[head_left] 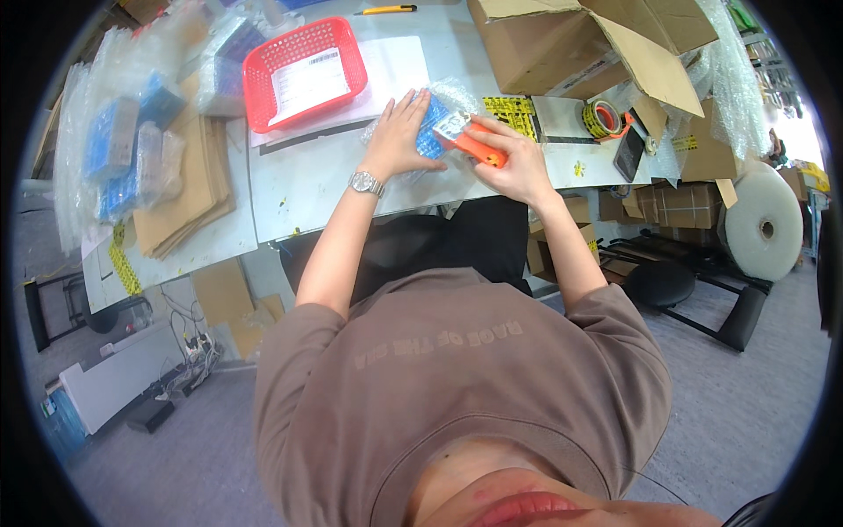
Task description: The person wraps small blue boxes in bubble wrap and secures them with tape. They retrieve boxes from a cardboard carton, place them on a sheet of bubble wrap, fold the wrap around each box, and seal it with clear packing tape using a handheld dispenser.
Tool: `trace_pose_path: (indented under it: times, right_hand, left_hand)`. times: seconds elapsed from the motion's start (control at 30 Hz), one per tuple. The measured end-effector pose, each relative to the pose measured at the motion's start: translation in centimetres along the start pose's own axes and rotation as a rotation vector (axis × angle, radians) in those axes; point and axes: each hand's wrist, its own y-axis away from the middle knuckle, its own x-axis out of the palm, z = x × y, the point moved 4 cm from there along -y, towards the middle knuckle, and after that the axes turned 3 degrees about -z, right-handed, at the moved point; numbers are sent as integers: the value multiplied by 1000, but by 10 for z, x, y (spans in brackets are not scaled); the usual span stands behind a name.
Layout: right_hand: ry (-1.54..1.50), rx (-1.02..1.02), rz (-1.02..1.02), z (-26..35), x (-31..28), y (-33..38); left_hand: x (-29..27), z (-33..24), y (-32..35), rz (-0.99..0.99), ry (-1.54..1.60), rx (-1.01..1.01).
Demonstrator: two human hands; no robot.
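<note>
Gripped in the right hand [518, 167] was an orange tape dispenser [471, 140], the fingers wrapped closed over its back half while its white-labelled front end poked out toward the left and slightly far. Its long axis ran from near right to far left across the table, and that front end touched the blue packet wrapped in bubble film [430, 123]. The left hand [397, 136] lay flat and spread on that packet, palm down, fingers pointing far and right, pressing rather than gripping; a metal wristwatch [365, 183] sat on that wrist. The packet rested on the white table [299, 189] just in front of the person, between the two hands, its longer side slanting far right.

Just far and left of the packet stood a red plastic basket [303, 70] with a white paper sheet in it, resting on more white sheets. Farther left a stack of brown paper envelopes [189, 184] lay beside a heap of clear bags with blue contents [123, 140]. A yellow-handled knife [386, 10] lay at the far edge of the table. To the right an open cardboard box [580, 44] stood with its flaps up, and a roll of yellow printed tape [602, 119] lay near it, with a strip of the same tape [509, 110] on the table just beyond the right hand. Smaller cardboard boxes [676, 204] were stacked under the right end, and a big roll of bubble film [762, 230] sat on a stand on the grey floor [755, 395]. Cables and a power strip [189, 356] lay on the floor at the left.
</note>
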Motion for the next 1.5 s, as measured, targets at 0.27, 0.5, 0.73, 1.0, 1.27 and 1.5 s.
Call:
trace_pose_path:
  times: [0.27, 0.5, 0.73, 1.0, 1.27, 1.5]
  right_hand:
    - [143, 89, 100, 13, 6, 29]
    - [324, 125, 269, 23, -9, 51]
    - [733, 72, 1020, 33, 45, -13]
    - [515, 320, 865, -27, -14, -7]
    - [740, 396, 2, -142, -29, -3]
    - [800, 156, -281, -90, 39, 27]
  left_hand:
    - [5, 3, 3, 32, 56, -85]
    - [13, 1, 1, 36, -8, -59]
    - [14, 2, -8, 174, -200, -6]
    - [0, -12, -32, 192, -147, -190]
    - [31, -36, -18, 66, -418, -180]
    - [29, -45, -15, 137, -457, -203]
